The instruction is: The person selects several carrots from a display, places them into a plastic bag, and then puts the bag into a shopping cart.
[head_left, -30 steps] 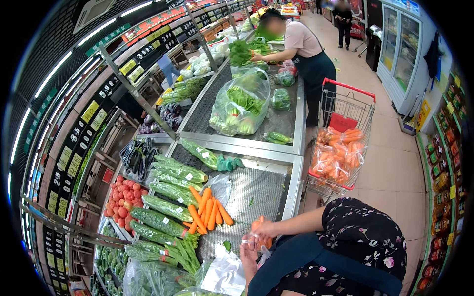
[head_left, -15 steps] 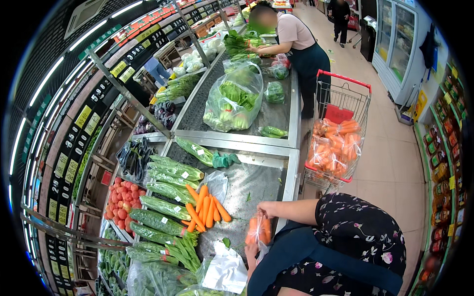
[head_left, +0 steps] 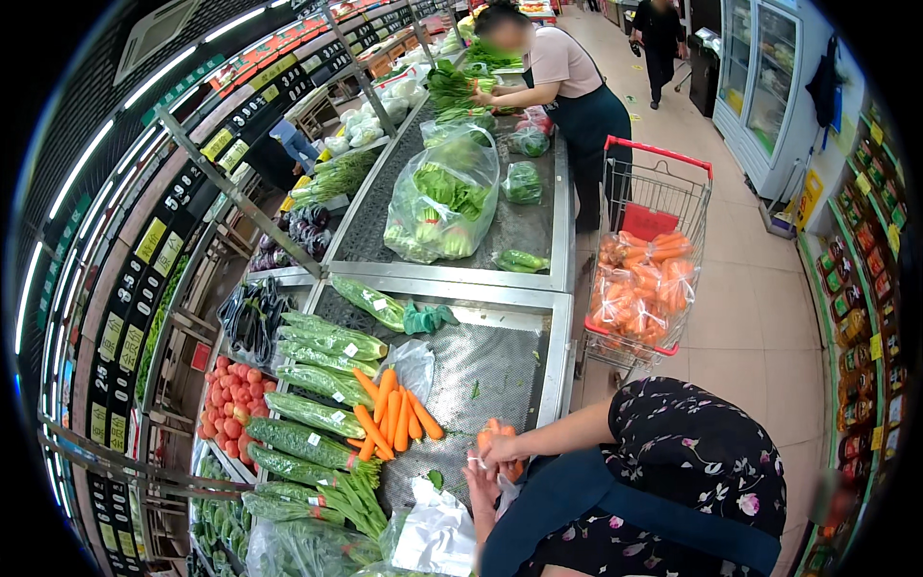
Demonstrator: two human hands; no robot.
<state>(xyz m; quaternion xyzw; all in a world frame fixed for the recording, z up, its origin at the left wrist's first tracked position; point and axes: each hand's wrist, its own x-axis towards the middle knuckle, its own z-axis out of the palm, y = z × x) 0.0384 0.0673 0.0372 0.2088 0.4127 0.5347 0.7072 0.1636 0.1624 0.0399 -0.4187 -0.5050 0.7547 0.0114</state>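
Observation:
A clear plastic bag of carrots [head_left: 492, 428] is between my two hands near the table's right edge. My right hand [head_left: 500, 449] closes over the middle of the bag from the right, hiding part of it. My left hand [head_left: 480, 481] is curled round its left and lower side. Loose carrots [head_left: 389, 409] lie in a pile to the left of my hands. Beside them stretches a row of long green vegetables in clear wrap [head_left: 312, 411]. A crumpled sheet of white plastic [head_left: 436, 529] rests just left of my left hand.
A shopping cart [head_left: 657, 183] with bagged carrots stands beyond my right arm. Across the metal table [head_left: 490, 361], a co-worker [head_left: 577, 87] handles leafy greens. A large bag of greens [head_left: 442, 207] sits on the far section. Tomatoes [head_left: 231, 404] fill a bin at left.
My right hand has moved from the bag's top down over its middle, and my left hand has come up beside it. The co-worker still holds greens.

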